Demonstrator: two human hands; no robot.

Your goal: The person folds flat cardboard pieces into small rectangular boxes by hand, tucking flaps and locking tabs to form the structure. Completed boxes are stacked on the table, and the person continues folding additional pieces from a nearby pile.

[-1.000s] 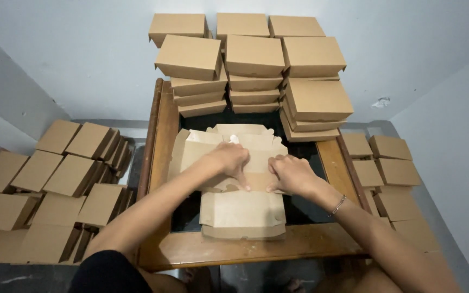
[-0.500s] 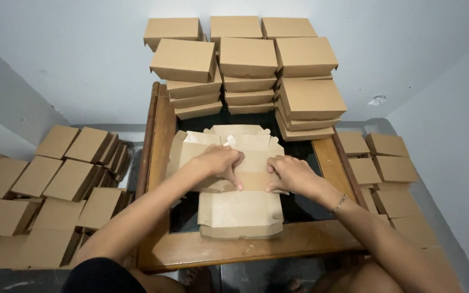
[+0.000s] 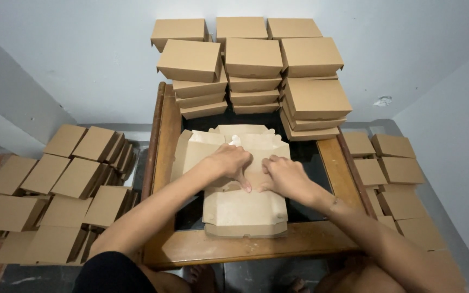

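Head view: unfolded cardboard box [image 3: 243, 209] flat on the table [image 3: 251, 247], same place as a moment ago. Left hand [image 3: 230, 163] and right hand [image 3: 285, 175] still pressing its middle crease, fingers spread, gripping nothing. Folded boxes [image 3: 253, 57] stacked beyond.

The middle of the unfolded cardboard box [image 3: 244, 209] was covered by the left hand [image 3: 229, 163] and the right hand [image 3: 286, 176], so the fold beneath them could not be made out. The fingertips were pressed into the card and partly tucked from sight. The far part of the wooden table [image 3: 161, 163] was hidden behind the stacked boxes [image 3: 253, 57]. The box piles on the floor at left [image 3: 55, 190] were cut off by the frame's left edge, those at right [image 3: 389, 163] partly screened by the right forearm. Both arms were cropped at the bottom edge
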